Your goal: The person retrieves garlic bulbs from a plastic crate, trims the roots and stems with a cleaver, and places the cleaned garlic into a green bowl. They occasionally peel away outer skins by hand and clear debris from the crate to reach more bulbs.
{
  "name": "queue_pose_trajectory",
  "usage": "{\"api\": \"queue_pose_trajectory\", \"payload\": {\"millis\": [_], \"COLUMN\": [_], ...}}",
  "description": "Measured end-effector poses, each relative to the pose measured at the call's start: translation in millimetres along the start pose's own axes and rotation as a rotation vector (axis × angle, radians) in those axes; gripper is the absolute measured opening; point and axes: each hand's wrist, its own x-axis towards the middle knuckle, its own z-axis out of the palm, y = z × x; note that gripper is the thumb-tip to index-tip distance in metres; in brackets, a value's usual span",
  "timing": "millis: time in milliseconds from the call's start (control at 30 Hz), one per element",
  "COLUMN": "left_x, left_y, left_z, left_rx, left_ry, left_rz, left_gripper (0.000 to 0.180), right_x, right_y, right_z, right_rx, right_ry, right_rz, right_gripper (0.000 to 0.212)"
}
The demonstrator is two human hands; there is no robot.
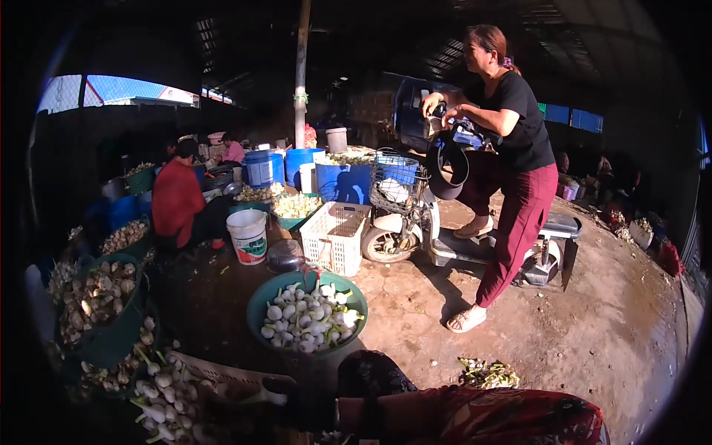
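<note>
My right forearm, in a red patterned sleeve (519, 415), reaches leftward along the lower edge. My right hand (293, 408) looks dark and lies in deep shadow, so its fingers and anything in them cannot be made out. Beside it is a heap of garlic bulbs with short stems (167, 397), next to the pale slotted edge of a crate (222, 371). Just beyond stands a round green tub (255, 319) filled with trimmed white garlic bulbs (308, 315). My left hand does not show.
A person in a black top (523, 111) straddles a scooter (452, 245) ahead. White crate (337, 256), white bucket (248, 233) and blue barrels (343, 182) stand beyond the tub. Another person in red (176, 196) crouches left, near garlic baskets (111, 337). Trimmings (488, 374) lie right.
</note>
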Motion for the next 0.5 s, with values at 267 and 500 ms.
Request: {"api": "queue_pose_trajectory", "payload": {"millis": [267,500], "left_x": [5,7], "left_y": [13,-1], "left_z": [-13,-17], "left_rx": [-0.873,-1.065], "left_ry": [0.145,0.155], "left_rz": [-0.487,-0.381], "left_gripper": [0.034,0.027], "right_x": [8,-15], "right_y": [15,-19], "right_z": [-19,29], "right_rx": [-0.982,-0.891], "right_ry": [0.324,0.351], "right_rz": [0.074,-0.194], "right_gripper": [0.04,0.012]}}
